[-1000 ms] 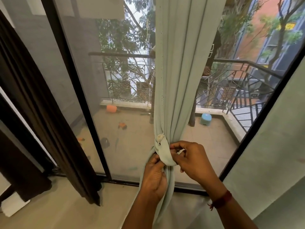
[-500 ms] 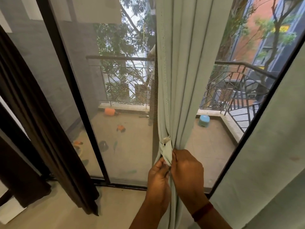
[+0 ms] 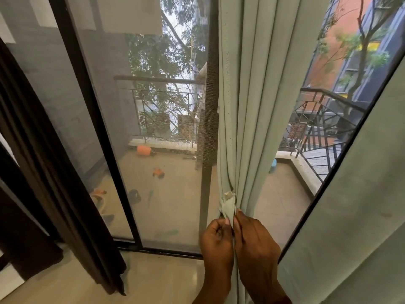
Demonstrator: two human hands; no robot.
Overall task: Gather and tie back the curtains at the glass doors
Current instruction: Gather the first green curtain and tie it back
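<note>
Now that both hands have slid down under the knot (image 3: 228, 206), it looks smaller and tighter round the green curtain (image 3: 252, 106). My left hand (image 3: 215, 244) and right hand (image 3: 255, 244) touch just below the knot, fingers curled, pinching the cloth there. I think this tie is nearly done. Far left of the knot hangs the dark curtain (image 3: 54, 172). Nothing blocks me.

Lying pale and glossy indoors as floor (image 3: 164, 279), meeting the dark curtain (image 3: 94, 249) hem, carrying on the balcony floor (image 3: 179, 198) an orange bottle (image 3: 143, 150), small orange toy (image 3: 158, 172), dark round object (image 3: 134, 195), blue stool (image 3: 273, 165).
</note>
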